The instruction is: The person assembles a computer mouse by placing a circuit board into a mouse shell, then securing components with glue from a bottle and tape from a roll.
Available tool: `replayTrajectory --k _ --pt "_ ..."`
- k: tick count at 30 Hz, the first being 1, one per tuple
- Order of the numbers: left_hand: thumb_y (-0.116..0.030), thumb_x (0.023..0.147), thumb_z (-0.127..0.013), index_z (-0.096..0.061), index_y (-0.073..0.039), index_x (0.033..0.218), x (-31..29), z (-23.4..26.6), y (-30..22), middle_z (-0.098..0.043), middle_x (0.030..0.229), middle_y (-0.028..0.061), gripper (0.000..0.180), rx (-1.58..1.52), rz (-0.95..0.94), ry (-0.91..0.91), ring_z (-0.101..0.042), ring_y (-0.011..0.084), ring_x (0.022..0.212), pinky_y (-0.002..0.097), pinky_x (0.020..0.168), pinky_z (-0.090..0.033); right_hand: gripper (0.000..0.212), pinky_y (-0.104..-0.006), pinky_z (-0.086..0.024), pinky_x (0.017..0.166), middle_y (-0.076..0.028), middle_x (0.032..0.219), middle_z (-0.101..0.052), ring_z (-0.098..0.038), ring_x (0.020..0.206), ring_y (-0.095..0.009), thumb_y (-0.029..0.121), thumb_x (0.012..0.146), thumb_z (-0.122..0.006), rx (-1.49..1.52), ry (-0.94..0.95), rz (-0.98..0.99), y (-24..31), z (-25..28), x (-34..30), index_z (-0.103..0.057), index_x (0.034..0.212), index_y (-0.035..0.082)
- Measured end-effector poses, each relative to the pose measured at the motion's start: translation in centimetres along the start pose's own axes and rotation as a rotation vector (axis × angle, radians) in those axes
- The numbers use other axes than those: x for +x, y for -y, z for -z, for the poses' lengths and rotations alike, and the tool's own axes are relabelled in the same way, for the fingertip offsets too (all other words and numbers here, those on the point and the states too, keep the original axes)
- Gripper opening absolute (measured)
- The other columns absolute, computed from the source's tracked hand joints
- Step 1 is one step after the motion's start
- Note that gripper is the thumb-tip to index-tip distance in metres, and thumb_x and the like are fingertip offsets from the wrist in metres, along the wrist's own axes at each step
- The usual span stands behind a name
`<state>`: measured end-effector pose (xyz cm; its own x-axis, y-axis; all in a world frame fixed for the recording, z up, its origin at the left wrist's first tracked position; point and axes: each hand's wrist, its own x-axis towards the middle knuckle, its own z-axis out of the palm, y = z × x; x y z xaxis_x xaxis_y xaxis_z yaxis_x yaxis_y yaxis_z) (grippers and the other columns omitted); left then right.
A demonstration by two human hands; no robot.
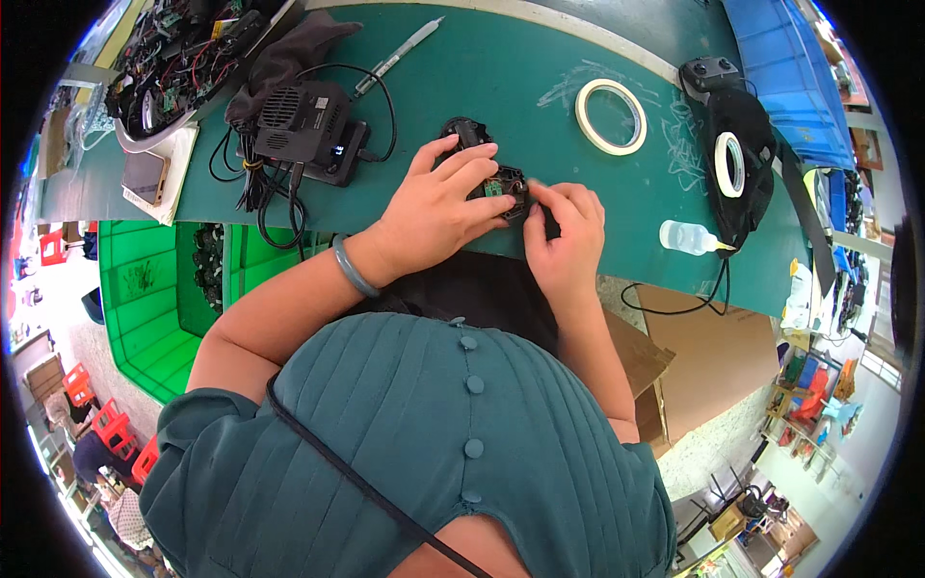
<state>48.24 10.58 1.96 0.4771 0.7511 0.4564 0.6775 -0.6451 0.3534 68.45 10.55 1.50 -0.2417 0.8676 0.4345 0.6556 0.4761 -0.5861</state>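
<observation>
Held in the left grip (438, 197): a black gadget (504, 183) on the surface (501, 58), left of the tape roll (582, 114), with the right grip (536, 198) at its edge (cannot tell if pinching). Looks light, hard, easy to break inside; best held by the outside.

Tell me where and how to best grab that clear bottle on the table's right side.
Probably by the wide body of the clear bottle, coming from above with the right hand and closing across its width. It lies on its side, and its narrow yellow tip, pointing right, offers less to grip.
</observation>
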Motion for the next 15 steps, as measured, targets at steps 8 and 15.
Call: replayTrajectory --k 8,15 --pt "-0.024 0.074 -0.08 -0.074 -0.021 0.102 0.1 0.0 0.1 -0.061 0.115 0.0067 0.03 0.002 -0.014 0.006 -0.056 0.0245 0.125 0.0471 0.108 -0.036 0.027 -0.0413 -0.044 0.086 -0.005 0.093 -0.063 -0.06 0.093 -0.027 0.0 0.073 -0.067 -0.153 -0.011 0.109 0.2 0.2 -0.1 -0.071 0.099 0.007" --pt "-0.024 0.073 -0.081 -0.074 -0.02 0.102 0.4 -0.4 0.1 -0.061 0.115 0.0063 0.03 -0.008 -0.039 -0.007 -0.056 0.0247 0.124 0.047 0.107 -0.036 0.025 -0.0399 -0.043 0.086 -0.003 0.094 -0.064 -0.06 0.094 -0.026 0.001 0.073 -0.068 -0.24 -0.042 0.108 0.6 0.4 0.3 -0.071 0.097 0.009"
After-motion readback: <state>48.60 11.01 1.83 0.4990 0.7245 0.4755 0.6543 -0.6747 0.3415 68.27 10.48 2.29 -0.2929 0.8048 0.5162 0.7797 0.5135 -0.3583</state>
